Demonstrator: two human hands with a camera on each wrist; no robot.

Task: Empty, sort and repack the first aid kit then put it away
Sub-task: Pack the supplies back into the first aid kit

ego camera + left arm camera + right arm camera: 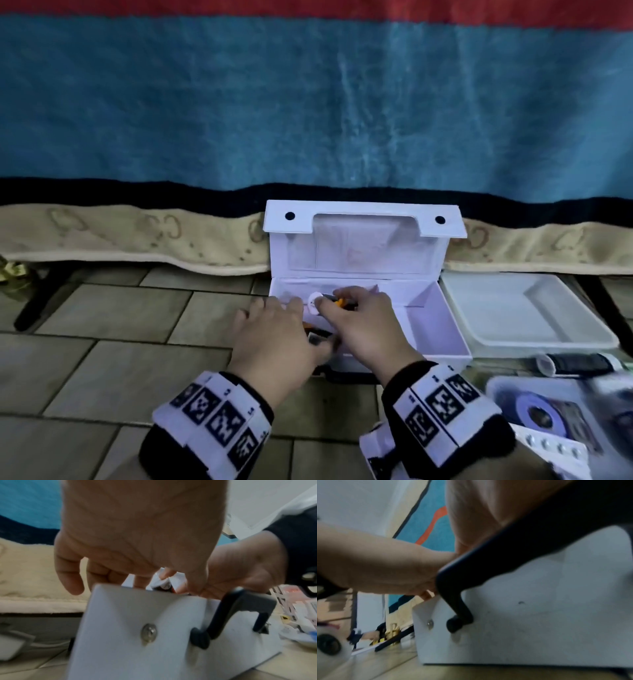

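The white first aid box (442,329) stands open on the tiled floor, its lid (363,219) upright against the bed. Both hands reach into its left half. My right hand (329,301) pinches a small white round roll (313,303) together with an orange-handled tool (339,302). My left hand (274,308) lies beside it with fingers stretched down over the contents; a dark item (318,337) shows under its thumb side. In the left wrist view a white and dark packet (163,584) sits below the fingers (68,577), behind the box front and black handle (240,608).
A white tray (527,308) lies right of the box. At the lower right lie a dark tube (579,363), a clear container with a tape roll (537,414) and a blister pack (548,448). A bed with a blue blanket (308,102) rises behind; its black leg (41,301) stands at left.
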